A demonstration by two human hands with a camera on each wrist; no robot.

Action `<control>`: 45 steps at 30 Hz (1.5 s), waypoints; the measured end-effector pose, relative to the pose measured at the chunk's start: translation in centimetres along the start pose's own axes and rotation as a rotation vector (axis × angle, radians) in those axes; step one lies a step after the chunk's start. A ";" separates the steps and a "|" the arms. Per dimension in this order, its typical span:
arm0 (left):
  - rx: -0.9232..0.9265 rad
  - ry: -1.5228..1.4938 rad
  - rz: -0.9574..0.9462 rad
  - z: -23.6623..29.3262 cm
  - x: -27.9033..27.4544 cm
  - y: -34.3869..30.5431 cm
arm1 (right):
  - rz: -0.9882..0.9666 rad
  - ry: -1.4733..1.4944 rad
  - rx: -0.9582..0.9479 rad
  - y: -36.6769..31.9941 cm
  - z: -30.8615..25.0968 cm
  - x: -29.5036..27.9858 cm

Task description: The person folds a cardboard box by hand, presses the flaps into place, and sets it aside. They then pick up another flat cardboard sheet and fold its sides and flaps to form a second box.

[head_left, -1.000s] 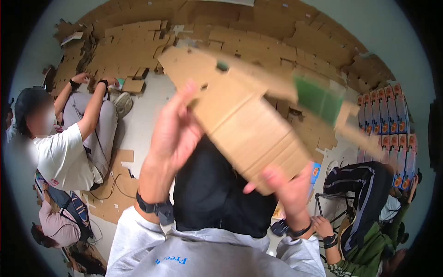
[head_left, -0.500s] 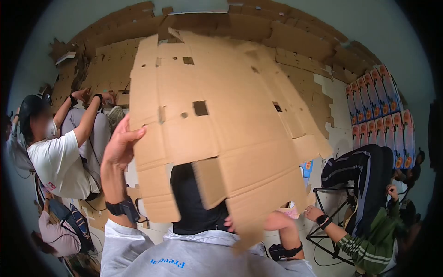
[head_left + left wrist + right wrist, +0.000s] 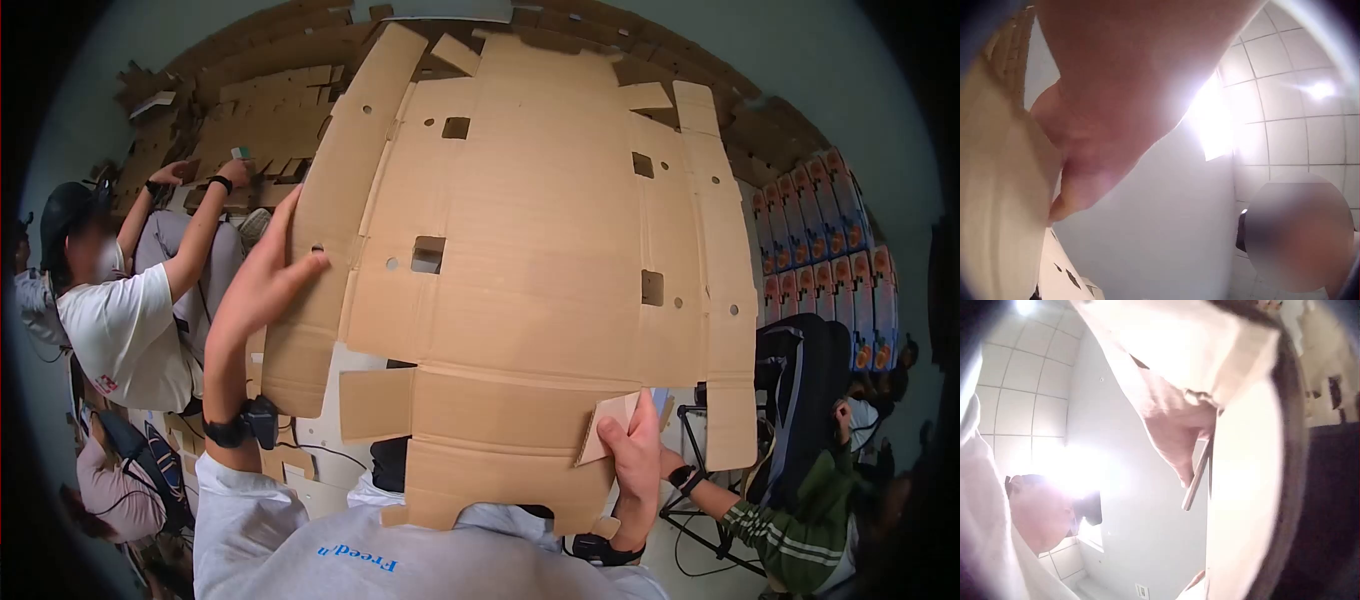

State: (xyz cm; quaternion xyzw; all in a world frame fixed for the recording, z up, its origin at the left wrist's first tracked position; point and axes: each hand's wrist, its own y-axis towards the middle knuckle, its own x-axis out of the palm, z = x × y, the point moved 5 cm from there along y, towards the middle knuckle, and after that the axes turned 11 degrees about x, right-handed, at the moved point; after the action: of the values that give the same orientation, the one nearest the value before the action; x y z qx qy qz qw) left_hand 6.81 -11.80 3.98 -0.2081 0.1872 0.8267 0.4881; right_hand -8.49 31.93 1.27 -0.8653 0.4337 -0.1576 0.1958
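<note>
A large flattened cardboard box [image 3: 540, 220] is spread out in front of the body, its plain brown face toward the head camera. Square cut-outs and small round holes dot its panels, and fold lines cross it. My left hand [image 3: 258, 290] grips the long left side panel, thumb on the front face near a hole. At the lower right, my right hand [image 3: 634, 460] pinches a small folded flap [image 3: 605, 425] by the bottom panel. In the right wrist view, that hand [image 3: 1175, 434] is at the cardboard's edge [image 3: 1244, 487]. Most fingers of both hands are hidden.
A person in a white shirt [image 3: 130, 340] sits at the left, hands over cardboard pieces. Someone in a green sleeve [image 3: 790, 525] is close at the right, beside a black folding frame [image 3: 700, 500]. Rows of printed boxes [image 3: 820, 270] stand behind. Cardboard [image 3: 260, 110] covers the far floor.
The folded, tilted cardboard has been opened out into a broad sheet facing the camera. My left hand has moved left along with it; the right hand has shifted to the small flap at the lower right.
</note>
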 end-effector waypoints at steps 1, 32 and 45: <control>0.039 0.169 0.016 1.4 0.3 -0.9 | 0.027 -0.014 -0.015 -0.2 0.1 -0.1; 0.774 0.323 -0.055 9.4 13.5 5.6 | 0.008 0.220 0.229 10.2 -8.7 -4.7; 0.439 0.413 -0.263 6.8 11.5 7.3 | 0.106 -0.830 -0.271 17.1 -11.0 -5.7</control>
State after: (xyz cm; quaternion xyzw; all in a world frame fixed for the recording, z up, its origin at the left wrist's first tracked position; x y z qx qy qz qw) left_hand -5.82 -3.20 4.45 -0.2834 0.4277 0.6368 0.5755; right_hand -28.44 25.02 2.12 -0.8498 0.3787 0.2719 0.2459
